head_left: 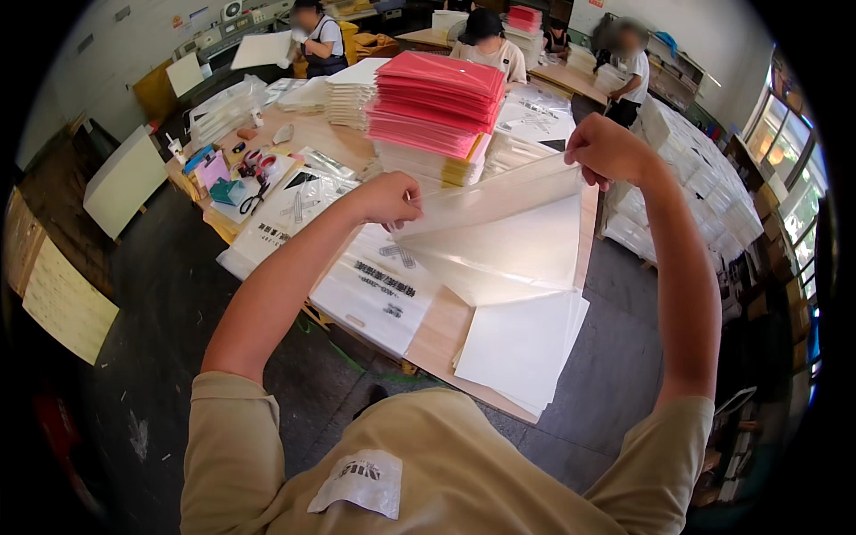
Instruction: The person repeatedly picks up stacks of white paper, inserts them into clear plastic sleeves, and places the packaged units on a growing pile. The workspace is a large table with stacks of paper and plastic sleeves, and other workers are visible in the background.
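Between my two raised hands stretches a clear plastic bag (495, 203), held by its upper edge. My left hand (392, 198) pinches its left corner, and my right hand (613, 152) pinches the right corner, higher up. White sheet material (526, 254) shows in or behind the hanging plastic; I cannot tell which. Below it, a loose stack of white sheets (515, 352) lies fanned at the table's near right corner. Left of those sheets, a pile of printed plastic bags (379, 290) with dark lettering rests along the near edge.
A tall stack of red and pink packs (437, 102) stands mid-table. Scissors (254, 198), a teal box (227, 192) and a drink cup (176, 149) sit at the left. Wrapped white stacks (704, 178) stand right. Several people, including a person in a black cap (486, 45), are beyond.
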A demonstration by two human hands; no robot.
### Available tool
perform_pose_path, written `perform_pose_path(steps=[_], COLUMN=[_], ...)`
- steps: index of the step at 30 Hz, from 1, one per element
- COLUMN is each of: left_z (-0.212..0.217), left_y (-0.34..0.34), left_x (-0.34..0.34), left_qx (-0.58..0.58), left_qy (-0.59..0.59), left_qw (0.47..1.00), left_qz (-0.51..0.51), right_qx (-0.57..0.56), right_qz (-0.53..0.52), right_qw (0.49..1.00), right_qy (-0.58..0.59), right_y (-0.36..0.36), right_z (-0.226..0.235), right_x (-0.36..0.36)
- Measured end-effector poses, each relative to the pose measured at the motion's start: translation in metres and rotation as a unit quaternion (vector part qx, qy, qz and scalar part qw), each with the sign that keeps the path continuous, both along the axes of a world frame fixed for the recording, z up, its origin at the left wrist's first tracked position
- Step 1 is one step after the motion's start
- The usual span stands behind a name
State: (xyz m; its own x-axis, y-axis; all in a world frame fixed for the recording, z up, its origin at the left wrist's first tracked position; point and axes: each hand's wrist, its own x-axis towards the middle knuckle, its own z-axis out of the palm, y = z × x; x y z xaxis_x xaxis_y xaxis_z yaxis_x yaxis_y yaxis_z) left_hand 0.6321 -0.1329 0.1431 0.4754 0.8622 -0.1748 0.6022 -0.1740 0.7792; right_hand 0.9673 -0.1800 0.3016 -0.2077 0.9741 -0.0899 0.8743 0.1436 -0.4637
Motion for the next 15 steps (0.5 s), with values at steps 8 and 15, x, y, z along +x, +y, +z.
perform_pose_path(steps=[8, 15], left_z=[0.028, 0.066], left_y=[-0.019, -0.027], left_x=[-0.014, -0.009], left_qx=[-0.021, -0.012], left_qy=[-0.055, -0.072], left_qw=[0.997, 0.994], left_qz=[0.058, 0.077], right_qx=[0.031, 0.009], right_qz=[0.002, -0.010], right_qw=[0.997, 1.000], right_qy=[-0.066, -0.022], right_y=[0.013, 0.030], right_z=[-0.002, -0.011], right_x=[0.019, 0.038])
